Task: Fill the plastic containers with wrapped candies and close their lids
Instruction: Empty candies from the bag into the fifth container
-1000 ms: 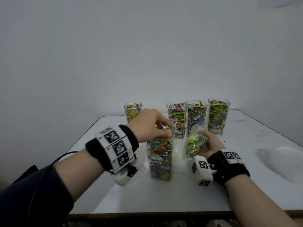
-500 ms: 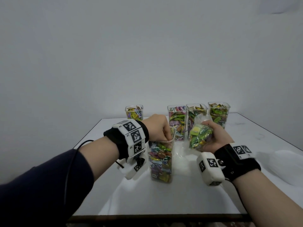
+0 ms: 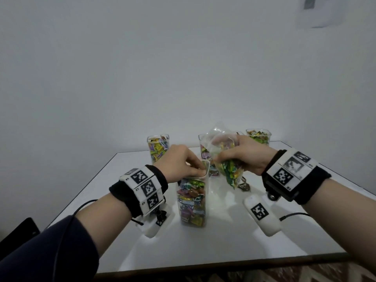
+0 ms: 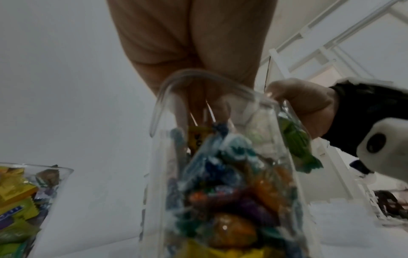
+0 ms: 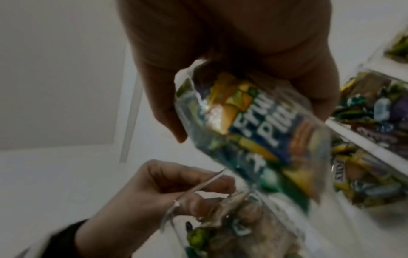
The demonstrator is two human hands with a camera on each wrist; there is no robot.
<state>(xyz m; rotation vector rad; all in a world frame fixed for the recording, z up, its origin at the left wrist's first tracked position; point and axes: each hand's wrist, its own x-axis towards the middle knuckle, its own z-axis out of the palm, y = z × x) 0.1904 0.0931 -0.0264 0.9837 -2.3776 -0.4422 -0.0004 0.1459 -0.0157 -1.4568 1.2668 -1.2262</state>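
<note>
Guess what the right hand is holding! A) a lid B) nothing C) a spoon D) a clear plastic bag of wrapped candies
D: the right hand grips a clear plastic bag of wrapped candies, tipped toward the tall clear plastic container whose rim the left hand holds.

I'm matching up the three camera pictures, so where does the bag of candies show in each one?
Head: bag of candies right of centre, held by the right hand.
Left wrist: only its green end behind the container rim.
Right wrist: centre, tilted.
Shared landmark: that rim, held by the left hand.
</note>
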